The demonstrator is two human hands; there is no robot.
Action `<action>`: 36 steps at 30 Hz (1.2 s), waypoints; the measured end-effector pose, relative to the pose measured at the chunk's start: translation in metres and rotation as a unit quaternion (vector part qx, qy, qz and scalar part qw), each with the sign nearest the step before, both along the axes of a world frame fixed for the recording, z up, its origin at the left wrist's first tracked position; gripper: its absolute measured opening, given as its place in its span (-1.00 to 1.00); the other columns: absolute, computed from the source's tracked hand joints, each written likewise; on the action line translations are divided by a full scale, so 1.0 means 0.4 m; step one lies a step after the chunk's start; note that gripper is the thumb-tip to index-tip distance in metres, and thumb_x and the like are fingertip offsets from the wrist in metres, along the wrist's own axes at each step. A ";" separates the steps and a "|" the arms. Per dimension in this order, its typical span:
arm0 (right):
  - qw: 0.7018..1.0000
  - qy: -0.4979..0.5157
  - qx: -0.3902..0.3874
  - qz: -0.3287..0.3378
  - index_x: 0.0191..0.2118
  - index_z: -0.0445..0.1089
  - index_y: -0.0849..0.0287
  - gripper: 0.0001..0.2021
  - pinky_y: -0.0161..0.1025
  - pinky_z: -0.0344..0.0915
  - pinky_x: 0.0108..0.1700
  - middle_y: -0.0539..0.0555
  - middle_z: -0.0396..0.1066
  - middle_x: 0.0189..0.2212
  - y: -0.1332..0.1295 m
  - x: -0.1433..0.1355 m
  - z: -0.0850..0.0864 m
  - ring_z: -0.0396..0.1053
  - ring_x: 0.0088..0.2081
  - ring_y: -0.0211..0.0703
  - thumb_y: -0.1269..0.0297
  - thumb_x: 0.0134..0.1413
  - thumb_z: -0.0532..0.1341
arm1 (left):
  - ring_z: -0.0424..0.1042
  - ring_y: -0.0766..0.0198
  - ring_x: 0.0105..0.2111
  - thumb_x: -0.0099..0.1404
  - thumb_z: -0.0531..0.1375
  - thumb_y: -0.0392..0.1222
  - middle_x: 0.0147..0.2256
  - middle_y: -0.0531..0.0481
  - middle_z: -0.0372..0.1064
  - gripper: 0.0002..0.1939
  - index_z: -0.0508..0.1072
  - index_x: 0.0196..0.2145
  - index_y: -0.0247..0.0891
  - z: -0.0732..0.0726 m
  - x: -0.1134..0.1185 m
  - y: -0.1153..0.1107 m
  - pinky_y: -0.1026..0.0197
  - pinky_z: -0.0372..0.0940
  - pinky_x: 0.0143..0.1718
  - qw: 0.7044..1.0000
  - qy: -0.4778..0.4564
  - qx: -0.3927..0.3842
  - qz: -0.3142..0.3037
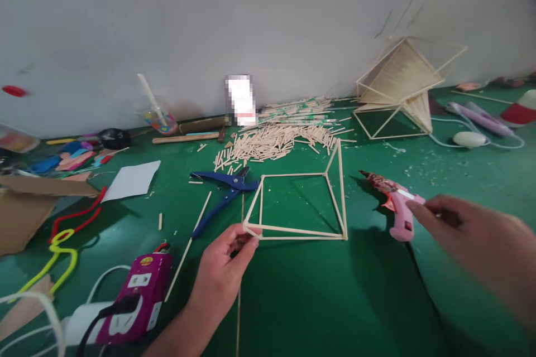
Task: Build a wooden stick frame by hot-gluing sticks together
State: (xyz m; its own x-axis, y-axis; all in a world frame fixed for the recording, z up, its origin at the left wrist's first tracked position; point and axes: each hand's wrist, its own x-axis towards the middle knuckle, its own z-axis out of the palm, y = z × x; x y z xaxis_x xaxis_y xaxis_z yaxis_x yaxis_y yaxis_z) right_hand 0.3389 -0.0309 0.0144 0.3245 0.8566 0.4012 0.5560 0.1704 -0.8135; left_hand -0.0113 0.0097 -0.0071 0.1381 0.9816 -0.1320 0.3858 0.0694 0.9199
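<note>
Near the middle, my left hand (221, 268) pinches the lower left corner of a wooden stick frame (304, 230) between thumb and fingers. The frame is built of thin pale sticks, with an upright corner on its right side. To the right, my right hand (464, 228) has its thumb and fingers closed on the rear end of a pink glue gun (402, 215). The gun's dark nozzle points left toward the frame, and its cord trails down. Blue cutting pliers (224, 198) lie with handles spread just left of the frame.
Behind the frame lies a heap of short sticks (268, 145). A larger stick model (397, 83) stands back right. A magenta power strip (144, 293) with plugs and cables sits front left, near a white paper (133, 179) and a cardboard box (29, 217). A hammer (188, 136) lies by the wall.
</note>
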 end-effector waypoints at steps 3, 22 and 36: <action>0.974 -0.209 -0.001 0.084 -0.37 0.47 0.05 -0.94 -0.22 0.30 -0.57 0.06 0.50 -0.51 0.020 -0.107 0.028 0.43 -0.56 -0.18 0.23 0.01 0.30 | 0.48 0.22 -0.32 0.25 0.21 -0.11 -0.29 0.00 0.52 -0.83 0.52 -0.24 -0.18 -0.001 -0.001 -0.003 0.22 0.33 -0.21 1.000 0.017 0.023 -0.002; 0.901 -0.247 0.014 0.355 -0.30 0.40 0.11 -0.89 -0.13 0.20 -0.18 0.03 0.44 -0.27 0.101 -0.187 -0.056 0.34 -0.22 -0.18 0.48 0.09 0.21 | 0.45 0.36 -0.32 0.30 0.17 -0.30 -0.26 0.11 0.49 -0.86 0.48 -0.21 -0.13 -0.031 -0.010 -0.007 0.35 0.31 -0.25 0.983 0.071 0.159 -0.057; 0.901 -0.200 0.007 0.384 -0.26 0.36 0.10 -0.86 -0.10 0.23 -0.11 0.04 0.42 -0.24 0.103 -0.174 -0.071 0.36 -0.18 -0.17 0.48 0.06 0.24 | 0.45 0.36 -0.32 0.30 0.17 -0.29 -0.29 0.11 0.49 -0.87 0.47 -0.22 -0.13 -0.029 -0.007 -0.007 0.34 0.30 -0.27 0.980 0.089 0.169 -0.061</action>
